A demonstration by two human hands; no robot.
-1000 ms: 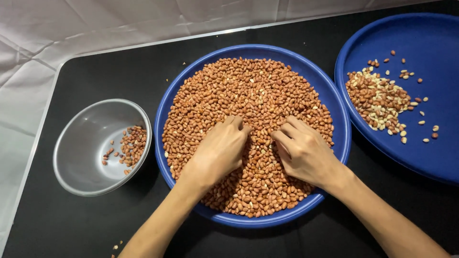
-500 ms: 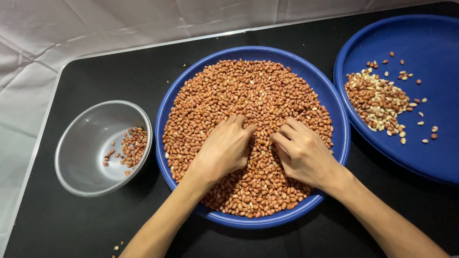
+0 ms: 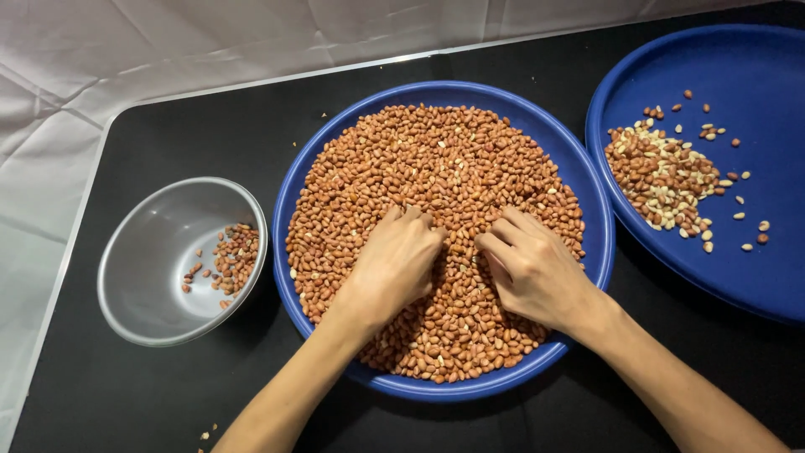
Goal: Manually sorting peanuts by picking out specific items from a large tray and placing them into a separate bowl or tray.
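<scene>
Nearest us, bare black tabletop (image 3: 126,394) runs along the bottom edge, with a few stray peanuts (image 3: 204,435) by our left forearm, which enters cut off at the frame edge like the right one. Both hands lie palm down in the round blue tray (image 3: 289,193), which sits mid-table; being round, it has no long axis we can name. Our left hand (image 3: 394,264) rests on the peanut heap (image 3: 436,168) with fingers curled loosely, tips buried among the nuts, so we cannot tell whether it pinches any. Our right hand (image 3: 532,268) is likewise curled, knuckles up, fingertips hidden against the heap; grip unclear. The two hands sit just beside each other, a narrow gap between. Left of the tray, nearly touching its rim, a steel bowl (image 3: 147,252) holds a small scatter of red-skinned nuts. Right, a second blue tray (image 3: 755,59), cut off by the frame, carries a small mixed pile (image 3: 662,176). Beyond, the table's edge meets creased white cloth (image 3: 168,42)
</scene>
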